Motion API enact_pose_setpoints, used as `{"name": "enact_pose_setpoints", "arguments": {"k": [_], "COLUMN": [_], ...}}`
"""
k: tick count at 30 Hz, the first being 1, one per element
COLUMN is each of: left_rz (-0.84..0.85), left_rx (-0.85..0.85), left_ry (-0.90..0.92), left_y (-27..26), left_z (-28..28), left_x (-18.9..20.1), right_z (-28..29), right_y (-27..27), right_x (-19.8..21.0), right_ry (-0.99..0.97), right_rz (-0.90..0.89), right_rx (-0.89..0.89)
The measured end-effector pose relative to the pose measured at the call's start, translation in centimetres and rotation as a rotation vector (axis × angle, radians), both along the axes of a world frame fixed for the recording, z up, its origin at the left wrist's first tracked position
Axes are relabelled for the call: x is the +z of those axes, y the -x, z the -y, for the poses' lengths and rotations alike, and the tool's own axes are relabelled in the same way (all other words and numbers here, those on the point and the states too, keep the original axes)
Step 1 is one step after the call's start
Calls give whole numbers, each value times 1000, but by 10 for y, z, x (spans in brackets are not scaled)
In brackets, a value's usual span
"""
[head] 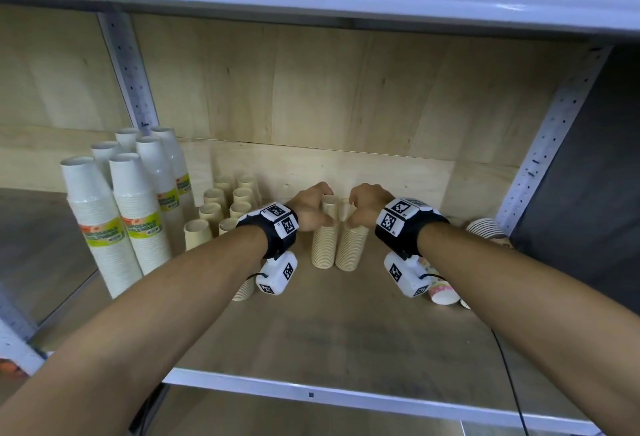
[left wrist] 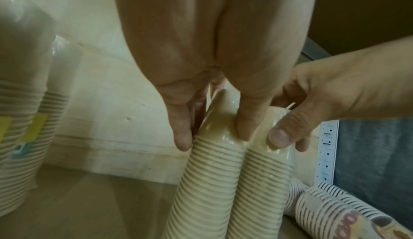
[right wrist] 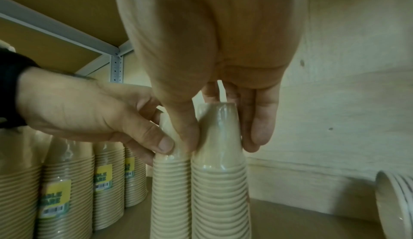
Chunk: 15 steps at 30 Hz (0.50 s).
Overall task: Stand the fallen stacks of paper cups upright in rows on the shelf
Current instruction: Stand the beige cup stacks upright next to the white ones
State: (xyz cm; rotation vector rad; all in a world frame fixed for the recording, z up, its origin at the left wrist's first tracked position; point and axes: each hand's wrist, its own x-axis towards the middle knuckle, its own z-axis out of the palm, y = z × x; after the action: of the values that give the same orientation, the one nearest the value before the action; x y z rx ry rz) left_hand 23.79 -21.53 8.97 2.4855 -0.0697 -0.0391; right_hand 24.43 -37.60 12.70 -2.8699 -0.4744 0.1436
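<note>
Two beige stacks of paper cups stand upright side by side at mid shelf, wrapped in clear film. My left hand (head: 320,205) grips the top of the left stack (head: 325,245), thumb and fingers curled round it (left wrist: 214,124). My right hand (head: 360,208) grips the top of the right stack (head: 351,248), fingers round its upper cup (right wrist: 218,128). The two hands almost touch. Fallen patterned stacks (head: 485,229) lie at the right end of the shelf, and another printed stack (head: 441,292) lies under my right wrist.
Tall white labelled stacks (head: 131,221) stand at the left, with rows of small beige stacks (head: 221,208) beside them. The wooden shelf board (head: 329,328) shows bare in front. A metal upright (head: 540,162) bounds the right side, and a black cable (head: 512,383) hangs at the front right.
</note>
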Motion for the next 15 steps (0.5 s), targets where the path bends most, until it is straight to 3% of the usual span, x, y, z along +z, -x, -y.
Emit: {"name": "enact_pose_setpoints", "arguments": {"k": [8,15], "left_rz": [72,80], "left_rx": [82,21], "left_ry": [33,-69], "left_y": [-3,-1], "left_z": [3,8], "left_x": [16,25], "right_z": [0,-4], "right_y": [1,-4], "right_x": [15,12], "right_ry": [-11,-63], "right_rz": [24,15], "right_rx": [29,-34]}}
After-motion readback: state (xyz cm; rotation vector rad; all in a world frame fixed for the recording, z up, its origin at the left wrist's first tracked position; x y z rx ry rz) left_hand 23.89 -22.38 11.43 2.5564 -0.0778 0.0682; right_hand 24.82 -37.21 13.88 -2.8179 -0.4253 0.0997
